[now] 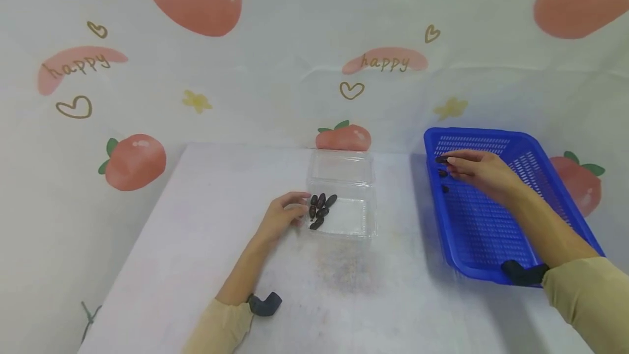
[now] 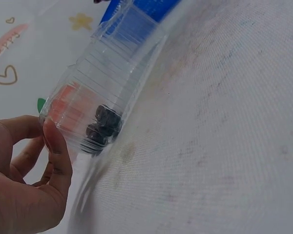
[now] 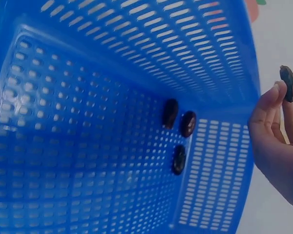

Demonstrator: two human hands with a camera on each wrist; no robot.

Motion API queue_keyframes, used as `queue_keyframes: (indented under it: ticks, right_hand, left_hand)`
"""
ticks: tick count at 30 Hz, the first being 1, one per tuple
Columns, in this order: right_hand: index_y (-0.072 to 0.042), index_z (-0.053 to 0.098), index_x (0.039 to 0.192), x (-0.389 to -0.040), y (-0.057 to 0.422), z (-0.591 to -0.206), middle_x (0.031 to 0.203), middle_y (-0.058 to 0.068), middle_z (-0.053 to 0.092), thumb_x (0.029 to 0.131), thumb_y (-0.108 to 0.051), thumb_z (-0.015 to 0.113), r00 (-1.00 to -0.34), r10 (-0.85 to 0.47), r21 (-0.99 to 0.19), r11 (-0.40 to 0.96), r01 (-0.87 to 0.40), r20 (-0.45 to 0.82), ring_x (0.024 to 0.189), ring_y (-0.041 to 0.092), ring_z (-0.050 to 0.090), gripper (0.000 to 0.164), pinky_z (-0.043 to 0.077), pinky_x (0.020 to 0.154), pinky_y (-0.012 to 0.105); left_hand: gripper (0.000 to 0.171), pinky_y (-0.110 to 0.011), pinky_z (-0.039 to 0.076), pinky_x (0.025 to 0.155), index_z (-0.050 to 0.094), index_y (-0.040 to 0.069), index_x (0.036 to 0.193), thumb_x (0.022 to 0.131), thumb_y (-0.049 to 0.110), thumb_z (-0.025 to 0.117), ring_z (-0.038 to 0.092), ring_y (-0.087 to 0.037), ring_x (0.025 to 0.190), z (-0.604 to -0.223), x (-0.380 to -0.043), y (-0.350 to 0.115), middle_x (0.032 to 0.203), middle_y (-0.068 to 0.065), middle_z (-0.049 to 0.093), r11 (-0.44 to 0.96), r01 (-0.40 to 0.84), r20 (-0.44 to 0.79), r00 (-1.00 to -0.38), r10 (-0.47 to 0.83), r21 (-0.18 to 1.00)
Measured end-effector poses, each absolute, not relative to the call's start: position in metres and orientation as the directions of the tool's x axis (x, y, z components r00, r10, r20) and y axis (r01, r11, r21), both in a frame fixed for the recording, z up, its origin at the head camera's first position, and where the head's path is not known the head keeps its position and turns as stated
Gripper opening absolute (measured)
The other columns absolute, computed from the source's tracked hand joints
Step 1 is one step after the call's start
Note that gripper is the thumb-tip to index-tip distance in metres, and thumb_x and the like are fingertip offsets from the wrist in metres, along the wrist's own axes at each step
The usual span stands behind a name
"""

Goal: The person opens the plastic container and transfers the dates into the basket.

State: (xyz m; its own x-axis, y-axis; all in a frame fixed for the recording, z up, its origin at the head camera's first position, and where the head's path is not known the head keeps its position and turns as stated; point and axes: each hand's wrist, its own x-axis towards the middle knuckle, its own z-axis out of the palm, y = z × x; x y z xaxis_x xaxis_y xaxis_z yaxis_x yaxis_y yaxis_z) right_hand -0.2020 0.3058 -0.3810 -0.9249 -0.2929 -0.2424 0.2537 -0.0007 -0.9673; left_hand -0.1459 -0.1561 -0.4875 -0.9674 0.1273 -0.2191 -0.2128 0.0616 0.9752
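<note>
My right hand point(image 1: 484, 171) pinches a dark brown date point(image 3: 287, 80) between thumb and fingers, above the left side of the blue basket point(image 1: 448, 242). Three more dates, one of them a reddish-brown date point(image 3: 188, 124), lie apart from each other on the basket floor in the right wrist view. My left hand point(image 1: 282, 216) pinches the left rim of a clear plastic box point(image 1: 348, 216) between thumb and forefinger. Several dates, including one long date point(image 1: 331, 200), lie together in the left part of the box.
The box's hinged lid point(image 1: 343, 168) lies folded back toward the wall. A white cloth point(image 1: 206, 206) with faint stains covers the table. Behind it hangs a pale backdrop point(image 1: 275, 70) printed with fruit and hearts. The basket stands at the table's right side.
</note>
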Motion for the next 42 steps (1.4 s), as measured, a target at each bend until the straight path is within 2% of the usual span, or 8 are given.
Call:
queue_keyframes:
  ticks: [5,14,21,23,27,30,35,42]
  right_hand:
    - [-0.013,0.074,0.108,-0.204,0.313,-0.385,0.105,-0.001,0.072,0.099,-0.010,0.059,-0.927,-0.283,-0.962,-0.042,0.270,-0.247,0.094,0.009,0.068,0.018,0.056,0.080,0.022]
    - [-0.022,0.074,0.104,-0.207,0.329,-0.393,0.102,-0.007,0.070,0.100,-0.014,0.059,-0.931,-0.232,-0.958,0.019,0.286,-0.282,0.096,0.006,0.065,0.018,0.056,0.081,0.021]
    - [-0.021,0.076,0.099,-0.215,0.342,-0.401,0.098,-0.006,0.072,0.100,-0.007,0.056,-0.931,-0.232,-0.955,-0.028,0.295,-0.281,0.091,0.006,0.067,0.024,0.056,0.078,0.020]
    - [-0.022,0.076,0.099,-0.217,0.345,-0.405,0.098,-0.007,0.072,0.100,-0.008,0.057,-0.927,-0.230,-0.952,0.000,0.306,-0.297,0.090,0.006,0.067,0.024,0.056,0.078,0.021]
    - [-0.026,0.074,0.101,-0.221,0.351,-0.412,0.099,-0.010,0.069,0.099,-0.015,0.060,-0.912,-0.211,-0.934,0.150,0.325,-0.352,0.091,0.006,0.065,0.018,0.055,0.080,0.022]
    - [-0.021,0.070,0.112,-0.222,0.357,-0.417,0.102,-0.011,0.067,0.099,-0.018,0.061,-0.898,-0.211,-0.907,0.262,0.328,-0.386,0.095,0.005,0.064,0.016,0.055,0.085,0.025]
    - [0.000,0.052,0.137,-0.221,0.369,-0.423,0.106,-0.009,0.065,0.101,-0.019,0.058,-0.887,-0.212,-0.869,0.385,0.309,-0.410,0.100,0.004,0.063,0.040,0.055,0.089,0.027]
    - [0.014,0.042,0.140,-0.221,0.379,-0.430,0.106,-0.007,0.067,0.102,-0.015,0.057,-0.878,-0.228,-0.857,0.417,0.303,-0.421,0.098,0.003,0.065,0.050,0.055,0.088,0.027]
  left_hand:
    - [0.036,-0.026,0.056,0.064,0.067,0.006,0.124,0.088,0.002,0.068,0.057,-0.016,0.077,-0.488,-0.147,-0.156,0.115,-0.017,0.059,0.055,-0.206,-0.212,-0.970,0.123,0.977]
    - [0.039,-0.027,0.055,0.066,0.064,0.003,0.129,0.090,0.003,0.066,0.056,-0.014,0.078,-0.488,-0.148,-0.154,0.121,-0.019,0.058,0.050,-0.244,-0.249,-0.960,0.132,0.968]
    - [0.038,-0.028,0.056,0.067,0.061,-0.003,0.130,0.091,-0.002,0.062,0.056,-0.016,0.076,-0.464,-0.140,-0.151,0.119,-0.023,0.057,0.062,-0.247,-0.254,-0.956,0.150,0.967]
    - [0.038,-0.028,0.056,0.067,0.061,-0.004,0.129,0.091,-0.002,0.062,0.056,-0.016,0.076,-0.458,-0.137,-0.150,0.116,-0.021,0.058,0.054,-0.246,-0.251,-0.956,0.150,0.968]
    - [0.038,-0.028,0.056,0.067,0.061,-0.004,0.128,0.090,-0.003,0.063,0.056,-0.016,0.077,-0.454,-0.134,-0.150,0.114,-0.019,0.058,0.050,-0.236,-0.241,-0.959,0.147,0.970]
    - [0.038,-0.028,0.056,0.067,0.062,-0.004,0.128,0.090,-0.002,0.063,0.056,-0.017,0.077,-0.456,-0.134,-0.150,0.114,-0.020,0.058,0.059,-0.233,-0.239,-0.961,0.142,0.971]
    - [0.039,-0.029,0.056,0.068,0.061,-0.003,0.130,0.091,-0.001,0.063,0.057,-0.018,0.077,-0.475,-0.141,-0.153,0.118,-0.022,0.057,0.059,-0.244,-0.250,-0.958,0.143,0.968]
    - [0.038,-0.027,0.055,0.066,0.064,0.002,0.128,0.089,0.002,0.066,0.057,-0.016,0.077,-0.489,-0.145,-0.152,0.116,-0.016,0.058,0.046,-0.237,-0.240,-0.963,0.118,0.971]
